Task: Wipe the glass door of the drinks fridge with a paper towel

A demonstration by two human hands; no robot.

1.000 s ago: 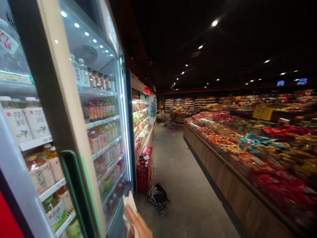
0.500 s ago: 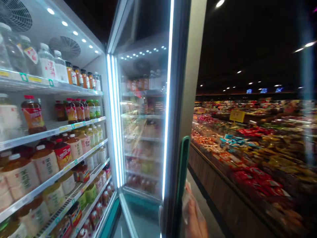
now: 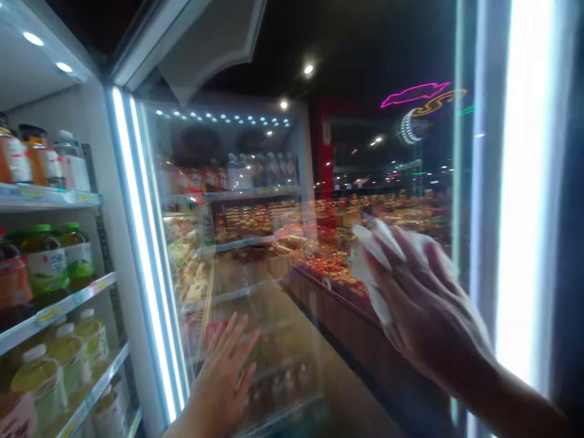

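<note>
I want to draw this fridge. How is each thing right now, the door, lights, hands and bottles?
Fridge door: swung open.
Light strips: switched on.
Left hand: open, flat on the door glass.
Cloth: crumpled against the glass.
Right hand: pressing on the cloth.
Bottles: upright, capped, on shelves.

Left grip [image 3: 223, 380] is up low in front of me, palm forward, fingers [image 3: 235, 334] spread wide and straight, wrist bent back. Right grip [image 3: 420, 304] sits higher and further right, back of the hand toward me, fingers stretched out flat, forearm [image 3: 515, 401] coming in from the lower right corner.
</note>
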